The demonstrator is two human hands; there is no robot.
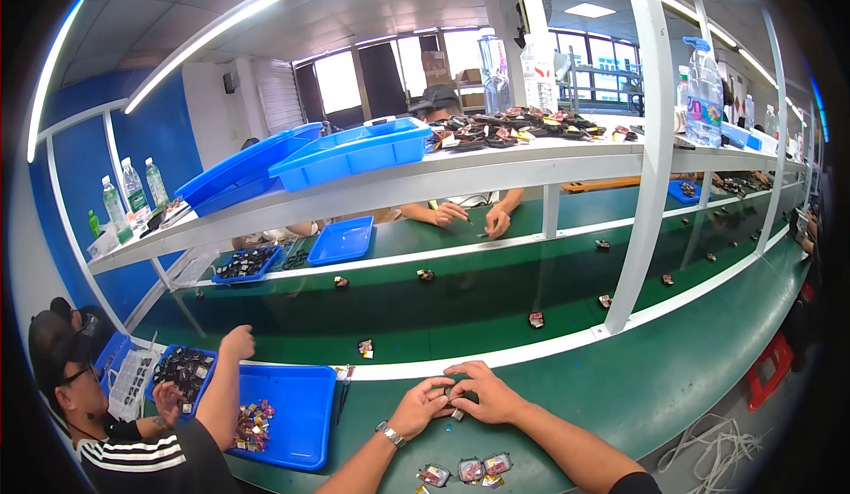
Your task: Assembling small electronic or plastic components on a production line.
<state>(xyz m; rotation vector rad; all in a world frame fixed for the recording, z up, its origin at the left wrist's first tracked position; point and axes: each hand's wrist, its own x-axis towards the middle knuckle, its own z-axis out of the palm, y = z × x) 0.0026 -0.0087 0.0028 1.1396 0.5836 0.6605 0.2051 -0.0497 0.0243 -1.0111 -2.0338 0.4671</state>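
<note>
My left hand, with a metal watch on its wrist, and my right hand meet over the green bench. Their fingers close together around a small electronic part. Only a pale corner of it shows; the fingers hide the rest. Closer to me on the bench lie three small dark-framed electronic modules: a left one, a middle one and a right one. Yellow and reddish bits show on them. A tiny blue piece lies just below my fingers.
Left of my arms stands a blue tray with small parts. A co-worker reaches over it. Beyond a white rail, a green conveyor carries scattered modules. A white post and a loaded shelf rise ahead; another person's hands work opposite.
</note>
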